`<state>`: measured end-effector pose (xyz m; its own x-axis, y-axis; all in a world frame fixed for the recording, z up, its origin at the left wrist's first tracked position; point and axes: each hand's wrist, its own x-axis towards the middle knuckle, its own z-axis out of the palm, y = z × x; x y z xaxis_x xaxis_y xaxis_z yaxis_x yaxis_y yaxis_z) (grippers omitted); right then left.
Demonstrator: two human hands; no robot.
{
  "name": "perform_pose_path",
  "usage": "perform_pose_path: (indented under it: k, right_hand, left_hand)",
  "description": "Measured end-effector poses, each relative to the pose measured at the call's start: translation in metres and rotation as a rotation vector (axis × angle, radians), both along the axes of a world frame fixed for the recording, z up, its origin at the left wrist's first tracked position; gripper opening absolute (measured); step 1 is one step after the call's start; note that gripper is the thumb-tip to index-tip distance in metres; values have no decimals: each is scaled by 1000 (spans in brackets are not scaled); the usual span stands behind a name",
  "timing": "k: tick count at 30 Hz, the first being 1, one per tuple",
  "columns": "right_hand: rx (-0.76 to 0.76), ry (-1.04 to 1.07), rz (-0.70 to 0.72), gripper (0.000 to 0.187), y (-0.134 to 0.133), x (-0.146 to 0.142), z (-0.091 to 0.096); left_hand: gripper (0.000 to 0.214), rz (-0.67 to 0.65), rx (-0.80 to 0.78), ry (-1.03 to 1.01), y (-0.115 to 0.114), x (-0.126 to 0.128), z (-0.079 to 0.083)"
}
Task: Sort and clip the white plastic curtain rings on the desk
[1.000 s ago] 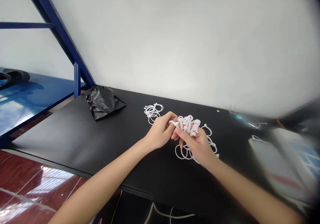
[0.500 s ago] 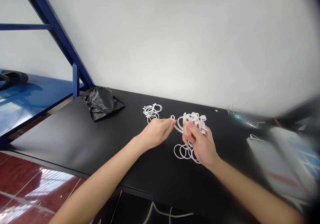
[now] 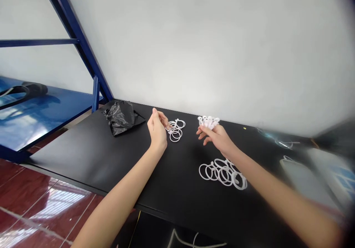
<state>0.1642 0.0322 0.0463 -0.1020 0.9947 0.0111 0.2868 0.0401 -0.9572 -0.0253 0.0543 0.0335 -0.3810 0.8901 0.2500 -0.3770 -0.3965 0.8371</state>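
My right hand (image 3: pixel 217 135) grips a bunch of white plastic curtain rings (image 3: pixel 208 121) above the black table, their small eyelets pointing up and away from me. Thumb raised and fingers loosely bent, my left hand (image 3: pixel 158 128) is open, and I see nothing in it. Just right of its fingertips lies a small pile of white rings (image 3: pixel 176 134), partly hidden by the fingers. A second, larger group of rings (image 3: pixel 223 172) overlaps on the table below my right hand, its right end close to my forearm.
The black table (image 3: pixel 111 166) runs along a pale wall. A crumpled black plastic bag (image 3: pixel 122 118) rests at its far left, near a blue metal frame (image 3: pixel 95 92). Toward the right are eyeglasses (image 3: pixel 283 143) and blurred flat pale objects (image 3: pixel 299 177). Cables hang below the front edge.
My hands have moved apart: the left went left toward the far pile and its pinch on a ring opened. My right hand still holds its bunch, now farther from the larger group.
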Motion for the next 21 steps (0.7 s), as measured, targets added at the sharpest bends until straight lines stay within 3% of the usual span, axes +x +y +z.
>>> perform_pose_path:
  k: [3,7,13,17,21]
  right_hand:
    - [33,-207,129,19,24,-16,-13]
    - [79,-342,226,19,48,-38,-21]
    - [154,-438,310,11,58,-42,-15]
    - [151,-455,325,18,56,-37,-10]
    - [167,-459,328,13,53,-36,-5]
  left_hand:
    - [38,109,-111,-63,15,-7,-7]
    - [31,231,-181,99,30,-15,-22]
    - [29,228,-184,250,37,-15,-36]
    - [28,207,-183,320,37,-15,-39]
    - [27,197,-188,354,35,-15,-39]
